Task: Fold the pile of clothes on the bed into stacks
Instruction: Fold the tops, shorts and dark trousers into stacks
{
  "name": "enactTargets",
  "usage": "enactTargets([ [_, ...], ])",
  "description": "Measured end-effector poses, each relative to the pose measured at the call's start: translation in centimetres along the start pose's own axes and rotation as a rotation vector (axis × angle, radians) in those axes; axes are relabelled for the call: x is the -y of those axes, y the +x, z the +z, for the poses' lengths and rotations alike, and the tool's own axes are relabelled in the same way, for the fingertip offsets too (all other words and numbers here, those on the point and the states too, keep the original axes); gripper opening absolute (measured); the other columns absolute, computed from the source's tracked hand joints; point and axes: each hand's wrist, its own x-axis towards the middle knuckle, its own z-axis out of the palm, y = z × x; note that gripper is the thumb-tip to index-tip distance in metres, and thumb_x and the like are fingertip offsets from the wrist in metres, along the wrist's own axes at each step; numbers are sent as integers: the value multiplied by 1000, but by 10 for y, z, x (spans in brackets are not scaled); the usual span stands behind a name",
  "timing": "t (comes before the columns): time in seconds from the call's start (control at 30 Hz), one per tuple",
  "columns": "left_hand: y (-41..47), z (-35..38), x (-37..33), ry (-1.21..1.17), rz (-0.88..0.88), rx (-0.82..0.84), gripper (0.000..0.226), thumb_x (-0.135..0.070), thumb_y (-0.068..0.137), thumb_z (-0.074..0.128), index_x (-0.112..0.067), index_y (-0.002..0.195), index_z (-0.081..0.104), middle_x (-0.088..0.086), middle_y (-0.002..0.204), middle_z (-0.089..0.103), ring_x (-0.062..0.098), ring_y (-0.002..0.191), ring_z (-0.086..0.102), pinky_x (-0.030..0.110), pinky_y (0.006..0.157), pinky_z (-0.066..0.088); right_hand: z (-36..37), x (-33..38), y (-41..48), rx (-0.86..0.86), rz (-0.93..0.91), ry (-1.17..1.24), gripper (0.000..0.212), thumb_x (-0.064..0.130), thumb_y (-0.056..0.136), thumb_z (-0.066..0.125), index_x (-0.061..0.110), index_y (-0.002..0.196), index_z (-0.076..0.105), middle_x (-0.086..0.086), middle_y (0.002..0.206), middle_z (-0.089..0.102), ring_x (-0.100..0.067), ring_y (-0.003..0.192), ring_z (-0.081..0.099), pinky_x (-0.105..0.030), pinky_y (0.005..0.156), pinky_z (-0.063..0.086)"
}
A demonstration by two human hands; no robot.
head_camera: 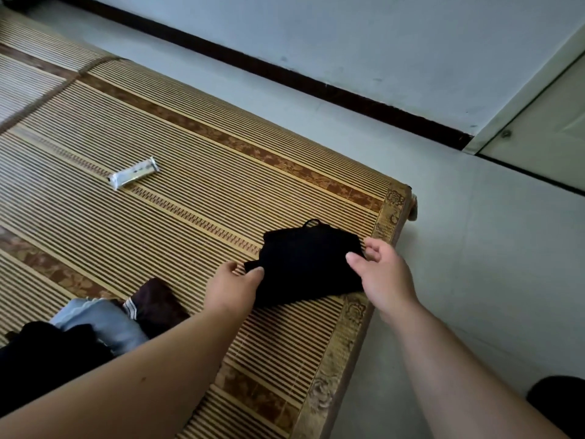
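Near left, beside our left forearm: the unfolded pile of clothes (95,327) (blue denim, a dark maroon piece, something black) lying on the bamboo mat (158,236) that covers the bed.

Further out, both arms reach forward and a little right, toward the bed's corner.
- Left hand (232,282): palm down, thumb and fingers pinching a small tab at the left edge of the black garment (307,264).
- Right hand (378,270): wrist cocked, thumb and loosely curled fingers bracketing the garment's right corner. The cloth is too dark there, so we cannot tell whether the hand grips it or only touches it.

The garment lies folded small and flat on the mat, just inside the bed's corner and well apart from the pile.

Judgement: we are squaring up a nearly finished fold. To do it well, we should tuck the stray tab and the loop at the far edge under, then press the bundle flat. It should also sit clear of the mat's border, so a stack can grow there.

Beyond: a white wrapper (134,176) lies mid-mat, and past the bed there is pale floor (474,248).
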Motion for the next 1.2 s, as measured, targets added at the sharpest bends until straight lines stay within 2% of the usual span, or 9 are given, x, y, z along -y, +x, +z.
enactTargets([
  [0.13, 0, 15, 18, -65, -85, 50, 59, -49, 84, 67, -14, 129, 54, 4, 122, 60, 18, 100, 60, 25, 75, 47, 17, -12, 16, 66, 15, -329, 69, 38, 86, 70, 20, 145, 38, -8, 144, 45, -30, 129, 46, -40, 94, 47],
  [0.23, 11, 20, 8, -230, -132, 86, 56, -47, 82, 70, -11, 124, 60, 1, 106, 65, 18, 95, 62, 32, 85, 51, 27, -10, 26, 95, 69, -208, 72, 36, 86, 70, 16, 146, 36, -9, 143, 47, -31, 129, 48, -41, 97, 46],
  [0.33, 23, 21, -2, -231, -219, 128, 52, -39, 81, 74, -6, 118, 59, 7, 108, 64, 25, 101, 63, 39, 95, 52, 32, -6, 34, 123, 120, -135, 68, 33, 83, 74, 12, 141, 44, -10, 135, 54, -30, 120, 53, -41, 95, 47],
  [0.47, 19, 16, -1, -337, -164, 234, 22, -19, 91, 62, -16, 113, 64, 7, 99, 72, 23, 90, 71, 39, 87, 57, 29, -3, 32, 238, 100, -106, 53, 25, 84, 71, 14, 132, 53, -6, 129, 58, -26, 114, 55, -42, 94, 50],
  [0.6, -12, -13, 12, -502, -55, 304, 17, -17, 95, 56, -22, 109, 65, 1, 95, 76, 20, 88, 73, 36, 80, 58, 20, 7, 3, 352, 53, 68, 40, 21, 82, 69, 26, 120, 60, 2, 109, 69, -19, 99, 65, -36, 80, 56],
  [0.77, -66, -90, 20, -608, 96, 187, 21, -14, 94, 59, -19, 114, 63, 3, 101, 75, 23, 92, 72, 36, 78, 57, 33, 64, -60, 545, -48, 164, 38, 9, 84, 68, 40, 105, 61, 11, 92, 74, -8, 83, 72, -23, 60, 57],
  [1.0, -148, -249, 80, -732, 51, -18, 20, -17, 94, 58, -19, 112, 65, 7, 101, 75, 27, 93, 72, 39, 77, 59, 123, 150, -180, 878, -235, 80, 35, 6, 89, 61, 38, 104, 62, 10, 96, 74, -10, 88, 72, -30, 69, 58],
  [1.1, -177, -288, 128, -789, 16, -106, 17, -17, 94, 57, -19, 108, 67, 8, 100, 75, 27, 91, 73, 32, 65, 58, 162, 160, -223, 1007, -263, -36, 33, 11, 88, 63, 39, 105, 61, 14, 94, 73, -8, 86, 71, -26, 65, 58],
  [1.2, -184, -297, 171, -838, -57, -128, 20, -19, 95, 55, -16, 112, 66, 8, 103, 75, 26, 94, 72, 32, 68, 56, 192, 154, -244, 1020, -291, -182, 35, 13, 88, 62, 39, 110, 59, 11, 95, 73, -10, 86, 71, -27, 68, 59],
])
